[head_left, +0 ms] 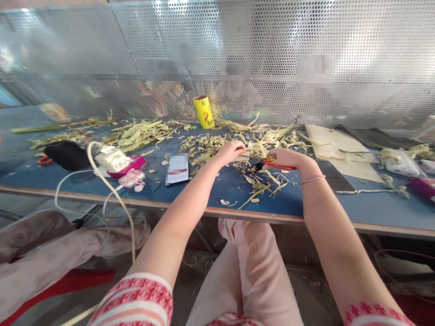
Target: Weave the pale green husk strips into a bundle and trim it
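From where I sit, my right hand is closed around the red handles of a pair of scissors, whose dark blades point left toward my left hand. The left hand is pinched narrow on a thin pale stalk that runs across to the scissors, just above the blue table, about in the middle and a little toward the far side. I judge the main risk to be the blades closing near the left fingertips, since the two hands sit close together and the stalk between them is short. I cannot tell how wide the blades stand; they are small and partly lost in the clutter. The loose trimmings heaped under and beyond both hands could hide the stalk's end or snag the blades, so a cut might land off the mark. Some scraps lie near the table's near edge and could slide off onto my lap. A phone lies just left of my left hand, and a white cable loops off the near edge further left; a wide sweep of my left elbow could catch either. A yellow roll stands far back, well out of reach.
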Available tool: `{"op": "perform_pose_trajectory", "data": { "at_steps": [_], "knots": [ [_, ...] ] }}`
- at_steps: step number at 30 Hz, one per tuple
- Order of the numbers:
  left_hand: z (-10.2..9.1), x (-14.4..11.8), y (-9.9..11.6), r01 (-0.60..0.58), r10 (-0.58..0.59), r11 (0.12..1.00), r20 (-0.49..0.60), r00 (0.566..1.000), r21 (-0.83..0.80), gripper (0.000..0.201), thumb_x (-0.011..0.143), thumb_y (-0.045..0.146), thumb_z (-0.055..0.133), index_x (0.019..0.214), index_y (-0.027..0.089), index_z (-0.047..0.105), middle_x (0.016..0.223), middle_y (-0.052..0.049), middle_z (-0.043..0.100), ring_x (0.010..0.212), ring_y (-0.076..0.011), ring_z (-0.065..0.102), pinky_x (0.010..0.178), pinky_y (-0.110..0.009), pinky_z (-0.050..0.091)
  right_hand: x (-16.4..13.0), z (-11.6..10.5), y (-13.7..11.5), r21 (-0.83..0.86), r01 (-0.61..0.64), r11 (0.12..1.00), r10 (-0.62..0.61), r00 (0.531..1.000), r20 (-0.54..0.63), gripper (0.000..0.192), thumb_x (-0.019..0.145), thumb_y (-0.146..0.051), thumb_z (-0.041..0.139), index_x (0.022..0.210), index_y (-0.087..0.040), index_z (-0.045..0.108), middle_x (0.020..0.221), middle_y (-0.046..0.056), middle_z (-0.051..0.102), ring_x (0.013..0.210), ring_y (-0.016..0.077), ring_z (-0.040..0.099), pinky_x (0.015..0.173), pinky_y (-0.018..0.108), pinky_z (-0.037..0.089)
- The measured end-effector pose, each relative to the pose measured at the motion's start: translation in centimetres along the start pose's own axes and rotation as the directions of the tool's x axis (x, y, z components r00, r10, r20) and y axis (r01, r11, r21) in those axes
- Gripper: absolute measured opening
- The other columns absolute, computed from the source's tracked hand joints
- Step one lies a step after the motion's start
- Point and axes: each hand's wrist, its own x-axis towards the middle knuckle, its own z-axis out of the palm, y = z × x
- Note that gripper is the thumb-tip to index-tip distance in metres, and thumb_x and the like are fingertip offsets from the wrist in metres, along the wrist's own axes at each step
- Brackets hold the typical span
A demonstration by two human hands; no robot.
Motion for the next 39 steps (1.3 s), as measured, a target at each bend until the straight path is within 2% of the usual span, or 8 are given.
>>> {"op": "perform_pose_trajectory", "data": {
  "at_steps": [4,7,14,25,39],
  "knots": [
    [-0.05,-0.01,0.06,-0.023,0.023,1.000,-0.016,1.000,0.003,0.012,0.083,0.016,0.052,0.080,0.016,0.064,0.086,-0.004,0.065,0.083,-0.0149,0.059,0.082,-0.031,0.046,0.08,0.18,0.19,0.045,0.025,0.999,-0.028,0.997,0.071,0.060,0.068,-0.070,0.060,0.105,-0.022,0.061,0.104,0.009,0.068,0.085,0.0227,0.062,0.070,0.031,0.044],
    [-0.03,0.04,-0.11,-0.040,0.040,0.999,-0.022,0.999,-0.001,0.011,0.083,0.015,0.053,0.081,0.015,0.064,0.087,-0.005,0.065,0.083,-0.0145,0.059,0.083,-0.030,0.045,-0.15,0.04,0.19,0.065,0.029,0.997,-0.035,0.995,0.088,0.060,0.069,-0.070,0.060,0.106,-0.022,0.061,0.102,0.009,0.068,0.086,0.0236,0.063,0.072,0.032,0.045],
    [0.13,0.23,-0.85,-0.056,0.056,0.998,-0.043,0.997,0.006,0.011,0.083,0.016,0.053,0.079,0.016,0.063,0.084,-0.004,0.064,0.082,-0.0142,0.058,0.080,-0.029,0.044,-0.67,-0.33,-0.36,0.026,0.009,1.000,-0.011,0.997,0.070,0.059,0.070,-0.068,0.061,0.108,-0.023,0.060,0.106,0.009,0.068,0.088,0.0237,0.063,0.074,0.032,0.045],
    [0.09,0.16,-0.49,-0.039,0.039,0.999,-0.018,0.999,-0.010,0.012,0.083,0.017,0.052,0.081,0.016,0.064,0.086,-0.004,0.066,0.083,-0.0149,0.059,0.081,-0.030,0.045,-0.20,0.04,0.25,0.026,0.023,0.999,-0.024,0.999,0.027,0.055,0.071,-0.063,0.063,0.110,-0.025,0.063,0.112,0.008,0.067,0.096,0.0260,0.062,0.078,0.034,0.046],
    [-0.12,0.07,0.03,-0.013,0.013,1.000,0.003,1.000,-0.015,0.013,0.083,0.017,0.052,0.081,0.016,0.065,0.087,-0.004,0.066,0.084,-0.0153,0.060,0.083,-0.031,0.046,-0.17,-0.04,0.12,0.007,0.034,0.999,-0.035,0.999,0.027,0.054,0.070,-0.063,0.063,0.107,-0.023,0.066,0.105,0.008,0.070,0.089,0.0239,0.064,0.076,0.033,0.046]
  ]
}}
